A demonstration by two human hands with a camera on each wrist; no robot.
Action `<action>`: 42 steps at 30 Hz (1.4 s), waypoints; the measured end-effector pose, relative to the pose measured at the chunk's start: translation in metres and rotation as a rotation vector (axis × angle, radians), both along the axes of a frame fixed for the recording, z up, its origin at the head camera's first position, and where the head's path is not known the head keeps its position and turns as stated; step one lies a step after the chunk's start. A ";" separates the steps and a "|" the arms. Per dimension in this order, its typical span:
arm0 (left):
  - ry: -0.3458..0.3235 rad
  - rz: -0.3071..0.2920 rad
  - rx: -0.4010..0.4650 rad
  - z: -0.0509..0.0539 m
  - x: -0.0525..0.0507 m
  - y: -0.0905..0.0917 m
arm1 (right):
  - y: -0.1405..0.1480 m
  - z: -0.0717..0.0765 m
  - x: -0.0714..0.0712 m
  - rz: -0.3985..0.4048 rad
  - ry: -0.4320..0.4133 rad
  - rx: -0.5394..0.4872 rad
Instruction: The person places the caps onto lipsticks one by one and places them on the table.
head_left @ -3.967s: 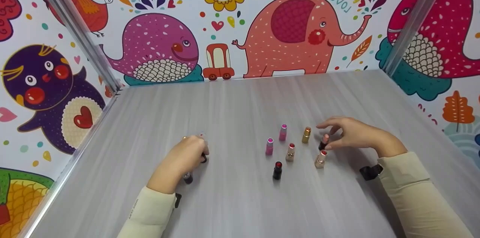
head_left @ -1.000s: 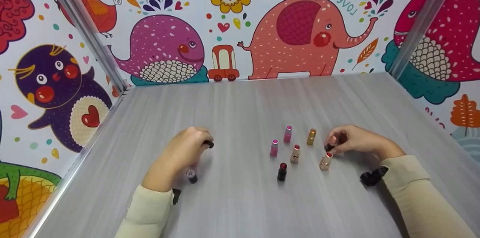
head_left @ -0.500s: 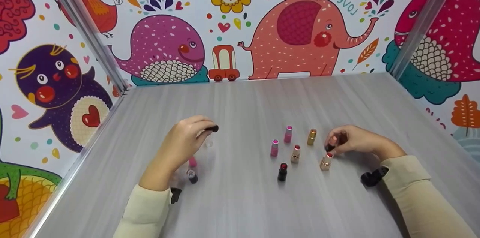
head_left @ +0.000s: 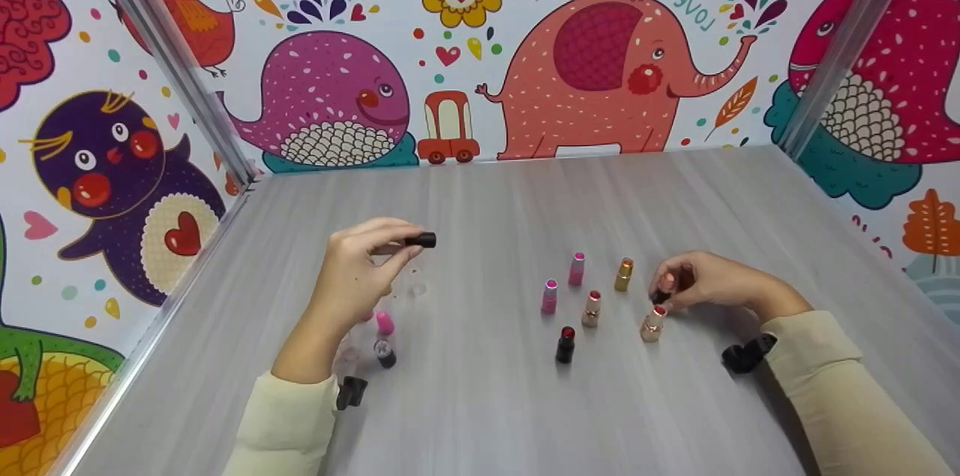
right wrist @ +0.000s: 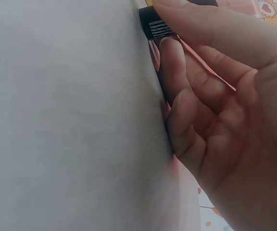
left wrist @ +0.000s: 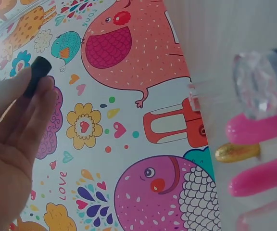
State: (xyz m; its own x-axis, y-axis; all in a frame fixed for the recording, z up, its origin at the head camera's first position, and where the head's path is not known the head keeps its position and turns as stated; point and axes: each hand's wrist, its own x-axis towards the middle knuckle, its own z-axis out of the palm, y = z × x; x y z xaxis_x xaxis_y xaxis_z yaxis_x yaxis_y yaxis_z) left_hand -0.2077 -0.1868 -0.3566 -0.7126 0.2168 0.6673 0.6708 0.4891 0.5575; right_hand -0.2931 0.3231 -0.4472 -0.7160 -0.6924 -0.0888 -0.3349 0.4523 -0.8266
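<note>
My left hand (head_left: 360,266) is raised over the left side of the table, pinching a small black lipstick cap (head_left: 424,240) between thumb and fingers. The left wrist view shows the same black cap (left wrist: 40,72) at the fingertips. On the right, my right hand (head_left: 705,282) holds an uncapped lipstick (head_left: 666,283) with a peach tip. Its black base (right wrist: 157,24) stands at the table surface in the right wrist view. Close to those fingers is a rose-gold lipstick (head_left: 652,324) with a red tip.
Upright uncapped lipsticks stand mid-table: two pink (head_left: 577,268), one gold (head_left: 624,274), another rose-gold (head_left: 592,309) and one black (head_left: 565,345). Below my left hand lie a pink cap (head_left: 385,322), a clear-topped black cap (head_left: 385,353) and clear pieces (head_left: 418,287). Printed panels (head_left: 450,49) wall the table.
My left hand has lifted the black cap up and away from the table, uncovering the pink cap. Earlier, my right fingers closed round the peach lipstick; that hand has since stayed still.
</note>
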 end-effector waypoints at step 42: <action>-0.003 -0.014 0.126 0.000 -0.001 0.001 | 0.002 0.024 0.008 -0.171 -0.023 0.059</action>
